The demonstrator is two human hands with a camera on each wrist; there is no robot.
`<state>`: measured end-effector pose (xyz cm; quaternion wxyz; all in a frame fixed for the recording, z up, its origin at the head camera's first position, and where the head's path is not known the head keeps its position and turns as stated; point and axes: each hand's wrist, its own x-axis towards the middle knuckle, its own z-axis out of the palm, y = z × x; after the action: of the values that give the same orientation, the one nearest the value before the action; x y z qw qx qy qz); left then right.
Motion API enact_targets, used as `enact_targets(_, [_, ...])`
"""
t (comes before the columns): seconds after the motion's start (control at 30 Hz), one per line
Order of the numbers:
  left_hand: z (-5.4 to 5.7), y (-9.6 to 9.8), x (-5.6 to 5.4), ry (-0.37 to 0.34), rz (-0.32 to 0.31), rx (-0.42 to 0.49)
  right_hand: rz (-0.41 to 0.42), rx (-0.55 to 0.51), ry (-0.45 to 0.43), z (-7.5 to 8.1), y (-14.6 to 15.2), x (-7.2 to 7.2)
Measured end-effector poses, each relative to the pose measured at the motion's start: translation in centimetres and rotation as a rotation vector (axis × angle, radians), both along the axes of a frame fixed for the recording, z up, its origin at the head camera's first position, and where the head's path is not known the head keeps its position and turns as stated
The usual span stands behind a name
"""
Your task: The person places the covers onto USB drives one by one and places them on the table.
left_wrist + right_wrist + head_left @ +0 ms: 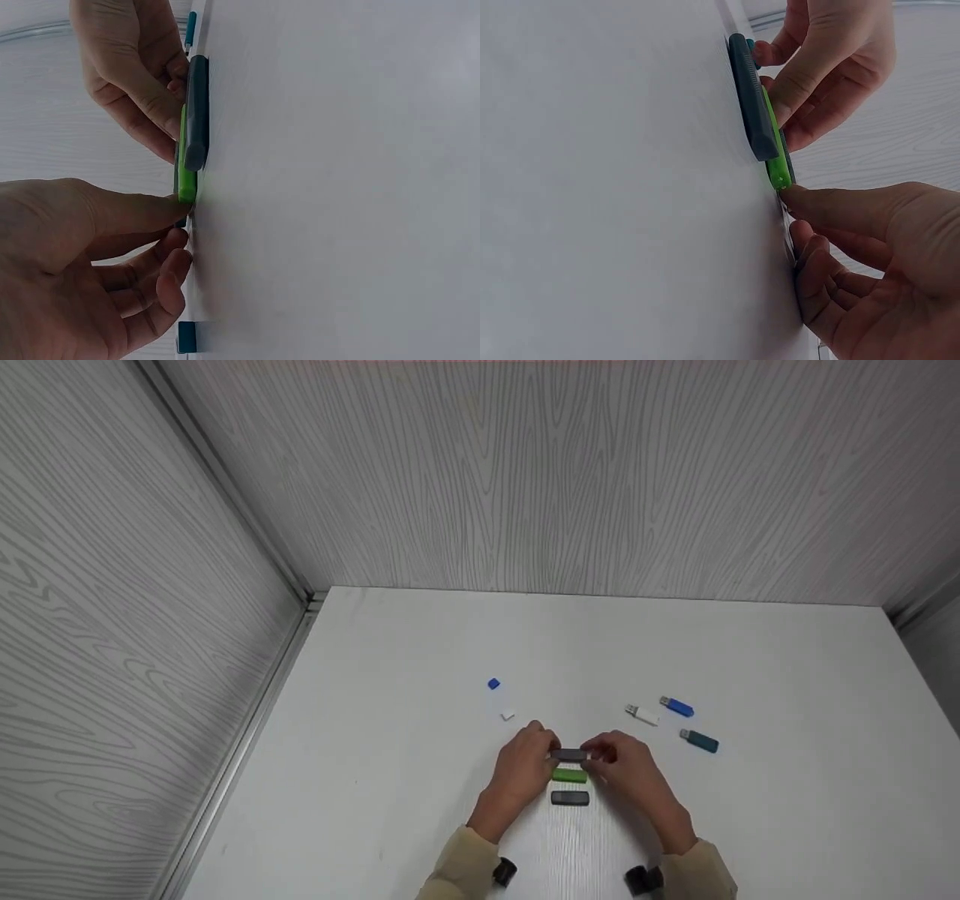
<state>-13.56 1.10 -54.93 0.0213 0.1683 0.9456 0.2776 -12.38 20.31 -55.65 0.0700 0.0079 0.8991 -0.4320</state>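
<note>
Between my two hands lies a grey USB stick (569, 754), the farthest of three capped sticks set in a column. My left hand (523, 765) pinches its left end with thumb and fingertips. At the other end, my right hand (628, 769) grips it the same way. Just nearer me is a green USB stick (569, 775), parallel to it, with both thumbs close to its ends. A dark grey USB stick (570, 798) is nearest my body. In both wrist views the nearer sticks largely hide the one being held.
Right of my hands lie three uncapped USB sticks: a white one (646, 717), a blue one (680, 707) and a dark teal one (703, 742). A blue cap (493, 683) and a white cap (508, 715) lie beyond my left hand. Panels border the white table (390, 660) behind and at the sides.
</note>
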Motion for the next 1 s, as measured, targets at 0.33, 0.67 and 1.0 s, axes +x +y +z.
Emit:
enact_targets(0.33, [0.2,0.0,-0.1,-0.099,0.024,0.062,-0.011,-0.004,-0.010,0.1,0.0,0.1])
enact_targets(0.67, [0.6,-0.4,-0.2,-0.113,0.042,0.079,-0.003,-0.016,-0.007,0.2,0.3,0.2])
enact_targets(1.0, [1.1,-1.0,-0.7,-0.037,0.091,0.061,-0.027,-0.031,-0.017,0.2,0.8,-0.1])
